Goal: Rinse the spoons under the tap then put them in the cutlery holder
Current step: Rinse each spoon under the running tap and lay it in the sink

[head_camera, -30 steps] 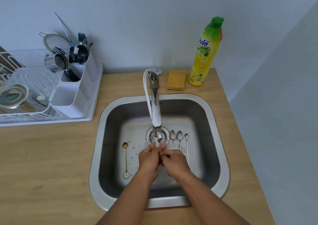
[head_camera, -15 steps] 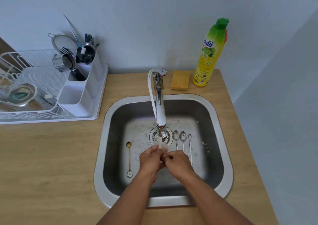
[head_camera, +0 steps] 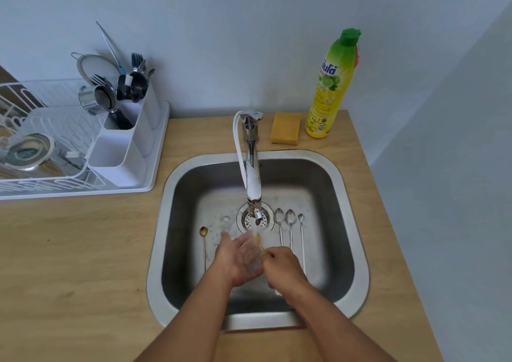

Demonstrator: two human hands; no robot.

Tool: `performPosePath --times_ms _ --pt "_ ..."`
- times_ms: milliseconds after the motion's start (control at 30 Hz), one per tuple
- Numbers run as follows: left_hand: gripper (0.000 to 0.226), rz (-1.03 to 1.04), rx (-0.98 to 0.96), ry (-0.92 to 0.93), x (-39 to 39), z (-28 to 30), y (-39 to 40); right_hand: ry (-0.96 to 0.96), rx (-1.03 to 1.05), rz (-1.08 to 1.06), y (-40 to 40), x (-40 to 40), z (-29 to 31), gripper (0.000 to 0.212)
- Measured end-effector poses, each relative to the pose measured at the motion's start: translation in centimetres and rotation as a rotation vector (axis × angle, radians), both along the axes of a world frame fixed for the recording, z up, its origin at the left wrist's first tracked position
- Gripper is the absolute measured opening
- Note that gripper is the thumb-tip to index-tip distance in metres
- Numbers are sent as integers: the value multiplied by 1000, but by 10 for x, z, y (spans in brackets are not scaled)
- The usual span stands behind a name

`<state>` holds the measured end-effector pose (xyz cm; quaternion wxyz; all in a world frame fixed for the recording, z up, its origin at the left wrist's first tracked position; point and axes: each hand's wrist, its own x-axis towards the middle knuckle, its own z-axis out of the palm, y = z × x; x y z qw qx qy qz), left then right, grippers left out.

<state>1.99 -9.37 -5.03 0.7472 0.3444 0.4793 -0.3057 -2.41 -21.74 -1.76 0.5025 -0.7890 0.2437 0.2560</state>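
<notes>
Water runs from the tap (head_camera: 253,179) into the steel sink (head_camera: 357,256). My right hand (head_camera: 282,267) pinches the thin handle of a gold spoon (head_camera: 257,239), whose bowl sits in the stream. My left hand (head_camera: 238,259) is cupped open under the water beside the bowl. A second gold spoon (head_camera: 204,244) lies on the sink floor at the left. Three silver spoons (head_camera: 290,224) lie side by side right of the drain. The white cutlery holder (head_camera: 122,151) stands in the drying rack at the far left.
A yellow sponge (head_camera: 285,127) and a green-capped dish soap bottle (head_camera: 331,84) stand behind the sink. The white drying rack (head_camera: 41,151) holds a lid, a metal cup and a strainer. Forks and utensils fill the holder's rear compartments. Wooden counter (head_camera: 69,264) surrounds the sink.
My left hand has opened and turned palm up under the stream, away from the right hand. The gold spoon's bowl now shows in the water. The camera view shifted slightly.
</notes>
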Motion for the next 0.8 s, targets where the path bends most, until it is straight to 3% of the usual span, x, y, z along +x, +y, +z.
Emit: performPosePath --times_ms 100,200,267,333,400,467,567,633,733,800 --pt "83 -5 -78 22 -2 -6 8 42 112 -62 2 -3 -1 39" --pt "61 -162 130 -127 -7 -5 1 86 293 -174 1 -5 -3 36" --pt "48 -571 582 -407 -13 -5 -3 76 311 -209 -2 -7 -4 28" --pt "49 -1193 1068 -709 -21 -10 0 50 223 -215 -8 -9 -6 27" --pt "56 -1559 1247 -791 -26 -7 -1 40 153 -200 -16 -10 -8 26" --pt "61 -1702 1269 -765 -28 -4 -2 47 143 -174 -22 -12 -8 27" --pt "62 -1728 1302 -778 -29 -2 -4 56 145 -137 -24 -12 -5 27" --pt "55 -1617 1289 -803 -25 -4 -4 63 161 -141 -23 -11 -4 26" --pt "43 -1095 1061 -740 -19 -1 -10 93 219 -174 -21 -8 -6 26" --pt "32 -669 783 -511 -9 0 -14 119 302 -220 -17 -5 -6 25"
